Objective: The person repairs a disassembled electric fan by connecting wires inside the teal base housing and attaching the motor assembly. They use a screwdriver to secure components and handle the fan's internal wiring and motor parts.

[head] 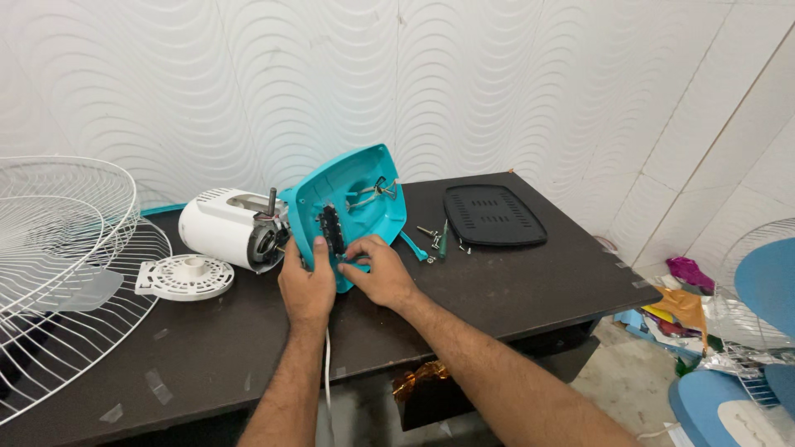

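The teal fan housing is tilted up on the bench, its open inside exposed. It is steadied by the left hand, clenched on its edge; wiring just beside is pinched by the right hand.

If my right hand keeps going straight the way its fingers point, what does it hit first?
Probably the black switch block inside the teal housing; the right hand points up-left at it, fingers already nearly touching, though depth is unclear.
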